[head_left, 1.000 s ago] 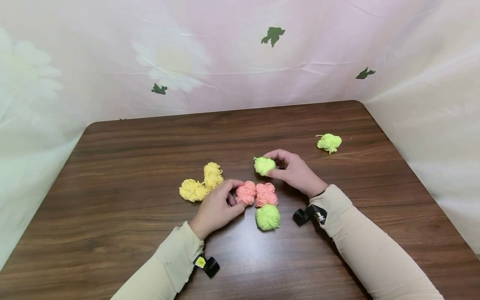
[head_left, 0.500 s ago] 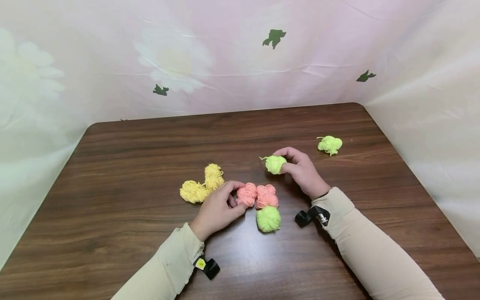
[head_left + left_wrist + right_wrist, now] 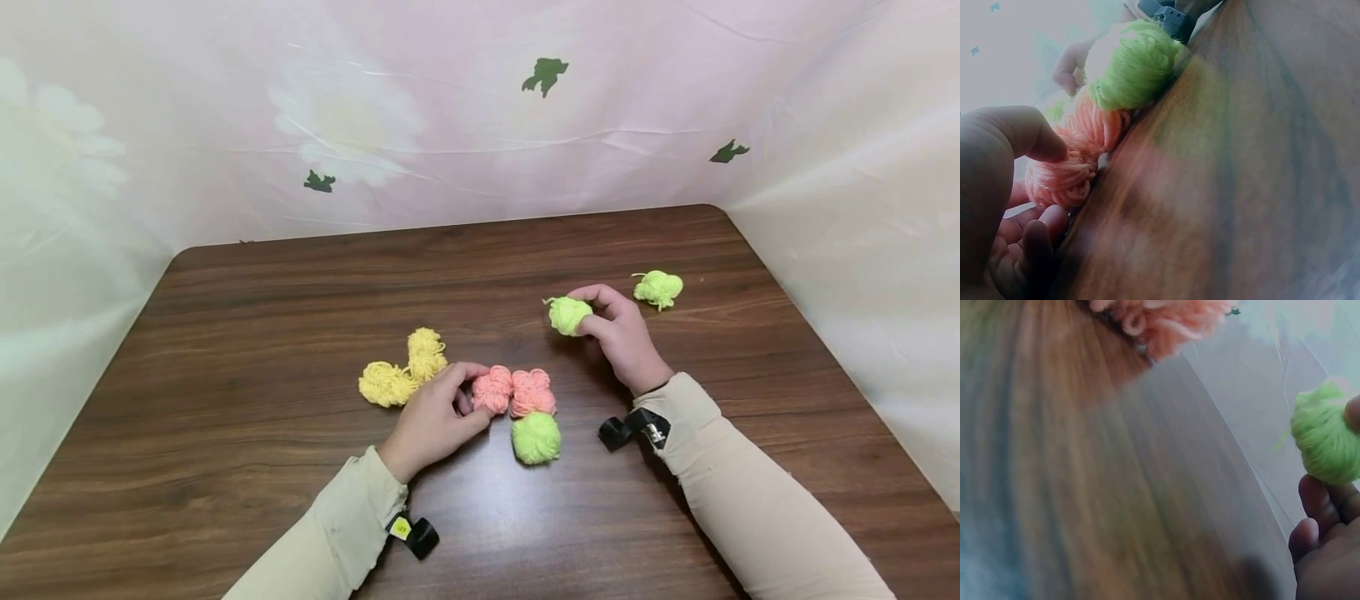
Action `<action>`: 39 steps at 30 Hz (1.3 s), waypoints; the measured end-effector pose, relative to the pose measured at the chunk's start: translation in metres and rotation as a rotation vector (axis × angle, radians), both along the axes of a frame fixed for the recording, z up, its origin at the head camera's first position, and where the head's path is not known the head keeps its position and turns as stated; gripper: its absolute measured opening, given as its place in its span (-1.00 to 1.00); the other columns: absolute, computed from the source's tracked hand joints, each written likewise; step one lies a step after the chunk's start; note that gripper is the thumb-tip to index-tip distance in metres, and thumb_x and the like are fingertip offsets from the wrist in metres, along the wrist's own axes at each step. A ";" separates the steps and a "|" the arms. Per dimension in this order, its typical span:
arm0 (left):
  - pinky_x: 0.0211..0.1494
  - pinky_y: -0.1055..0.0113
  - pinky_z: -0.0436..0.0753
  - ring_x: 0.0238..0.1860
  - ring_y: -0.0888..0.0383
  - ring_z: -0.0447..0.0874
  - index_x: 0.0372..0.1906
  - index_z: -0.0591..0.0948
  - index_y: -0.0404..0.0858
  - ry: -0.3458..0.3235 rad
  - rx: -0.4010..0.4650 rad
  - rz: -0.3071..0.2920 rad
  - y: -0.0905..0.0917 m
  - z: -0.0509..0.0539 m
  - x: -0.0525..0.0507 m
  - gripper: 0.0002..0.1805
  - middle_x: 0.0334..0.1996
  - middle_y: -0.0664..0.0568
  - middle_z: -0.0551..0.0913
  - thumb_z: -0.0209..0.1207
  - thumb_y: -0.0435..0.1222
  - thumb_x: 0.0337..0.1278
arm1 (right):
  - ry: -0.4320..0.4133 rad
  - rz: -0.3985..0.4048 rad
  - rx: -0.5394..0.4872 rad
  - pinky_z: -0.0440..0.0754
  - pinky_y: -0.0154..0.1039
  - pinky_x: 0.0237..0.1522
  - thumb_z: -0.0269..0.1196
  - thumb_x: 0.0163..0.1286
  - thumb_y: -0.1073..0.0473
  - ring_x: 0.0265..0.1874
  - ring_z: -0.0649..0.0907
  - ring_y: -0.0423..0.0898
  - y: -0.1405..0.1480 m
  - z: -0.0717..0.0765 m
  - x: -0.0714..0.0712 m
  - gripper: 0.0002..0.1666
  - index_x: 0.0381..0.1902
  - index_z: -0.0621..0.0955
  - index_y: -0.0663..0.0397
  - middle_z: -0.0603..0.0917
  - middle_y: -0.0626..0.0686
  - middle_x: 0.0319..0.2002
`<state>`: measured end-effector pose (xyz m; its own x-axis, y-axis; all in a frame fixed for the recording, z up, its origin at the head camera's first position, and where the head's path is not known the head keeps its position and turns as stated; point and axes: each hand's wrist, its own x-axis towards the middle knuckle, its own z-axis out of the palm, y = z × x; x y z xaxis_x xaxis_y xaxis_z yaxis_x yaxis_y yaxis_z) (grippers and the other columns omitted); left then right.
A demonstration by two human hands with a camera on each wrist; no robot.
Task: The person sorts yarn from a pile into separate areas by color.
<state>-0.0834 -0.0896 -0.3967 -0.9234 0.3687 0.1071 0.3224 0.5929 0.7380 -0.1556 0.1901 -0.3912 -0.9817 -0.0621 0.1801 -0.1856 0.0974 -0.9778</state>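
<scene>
My left hand (image 3: pixel 437 418) grips the left one of two pink yarn bundles (image 3: pixel 492 390), thumb and fingers on either side of it, also seen in the left wrist view. The second pink bundle (image 3: pixel 532 392) touches its right side. A green yarn ball (image 3: pixel 536 438) lies against the near side of that second bundle. My right hand (image 3: pixel 621 335) pinches another green yarn bundle (image 3: pixel 570 316) between thumb and fingers, beyond and to the right of the pink pair. In the right wrist view this green bundle (image 3: pixel 1325 437) shows at the right edge, a loose strand hanging from it.
Two yellow yarn bundles (image 3: pixel 386 383) lie together left of my left hand. One more green bundle (image 3: pixel 658 288) rests at the back right of the brown table (image 3: pixel 225 350). Pale cloth with flower prints (image 3: pixel 345 125) hangs behind the table and at its sides.
My right hand has moved right and slightly toward the back with the green bundle, away from the pink pair. My left hand and the other bundles have stayed in place.
</scene>
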 end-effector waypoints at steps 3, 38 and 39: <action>-0.34 0.36 0.51 -0.42 0.30 0.51 0.15 0.59 -0.12 -0.002 0.004 -0.009 0.000 -0.001 0.000 -0.49 -0.38 0.18 0.54 0.36 -0.24 0.00 | 0.023 -0.026 -0.010 0.51 -0.38 -0.30 0.11 0.04 0.57 -0.26 0.58 -0.18 0.002 0.000 0.000 -0.54 -0.04 0.59 0.34 0.67 -0.03 -0.16; -0.34 0.35 0.51 -0.40 0.29 0.51 0.15 0.60 -0.09 -0.021 0.005 0.004 -0.001 0.000 0.001 -0.49 -0.40 0.20 0.55 0.35 -0.25 -0.01 | 0.172 -0.457 -0.037 0.51 -0.37 -0.25 0.21 0.05 0.57 -0.27 0.56 -0.17 0.041 0.009 -0.011 -0.55 -0.07 0.66 0.22 0.64 -0.06 -0.17; -0.34 0.35 0.51 -0.40 0.29 0.51 0.15 0.60 -0.09 -0.021 0.006 0.004 -0.001 0.000 0.001 -0.49 -0.40 0.20 0.55 0.35 -0.24 0.00 | 0.176 -0.472 -0.037 0.50 -0.37 -0.24 0.21 0.05 0.57 -0.27 0.56 -0.18 0.042 0.009 -0.011 -0.55 -0.07 0.66 0.22 0.64 -0.07 -0.17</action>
<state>-0.0823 -0.0903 -0.3966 -0.9269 0.3645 0.0898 0.3045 0.5900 0.7478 -0.1665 0.2319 -0.3822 -0.8556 0.3911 0.3391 -0.2920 0.1762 -0.9401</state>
